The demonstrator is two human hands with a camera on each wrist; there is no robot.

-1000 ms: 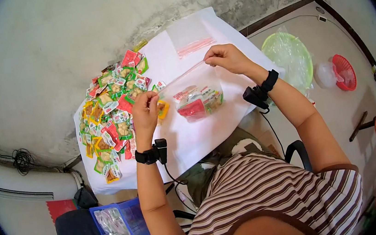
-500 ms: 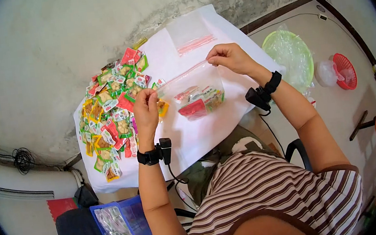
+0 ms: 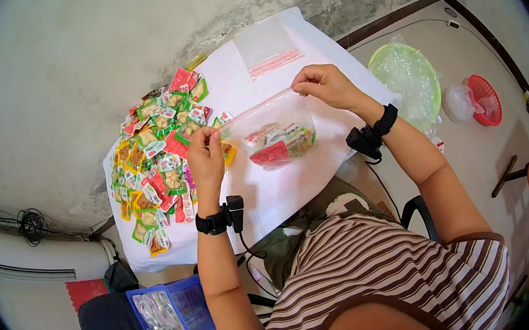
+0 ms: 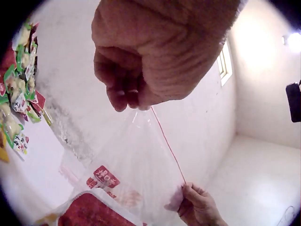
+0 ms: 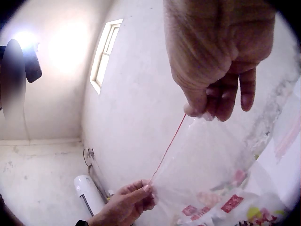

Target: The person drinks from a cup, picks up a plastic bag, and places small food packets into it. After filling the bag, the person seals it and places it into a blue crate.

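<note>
A clear bag with a red strip along its top edge (image 3: 280, 138) hangs between the two hands, with several small packets, one of them red (image 3: 270, 154), in its lower part. The left hand (image 3: 205, 160) pinches one top corner, beside the packet pile. At the other corner the right hand (image 3: 328, 86) pinches the bag between thumb and fingers. In the left wrist view, the left hand (image 4: 155, 52) holds the plastic at its fingertips, and the strip runs taut to the other hand. The right wrist view shows the right hand (image 5: 218, 56) with the same pinch.
Many colourful packets (image 3: 153, 158) are heaped on the left of the white-covered table (image 3: 282, 202). Flat clear bags (image 3: 269, 47) lie at its back. To the right are a green basin (image 3: 405, 84) and a red basket (image 3: 485, 101); a blue crate (image 3: 190, 317) stands at lower left.
Both hands keep their pinch on the bag's corners. The right hand has shifted slightly right, and the left hand has barely moved.
</note>
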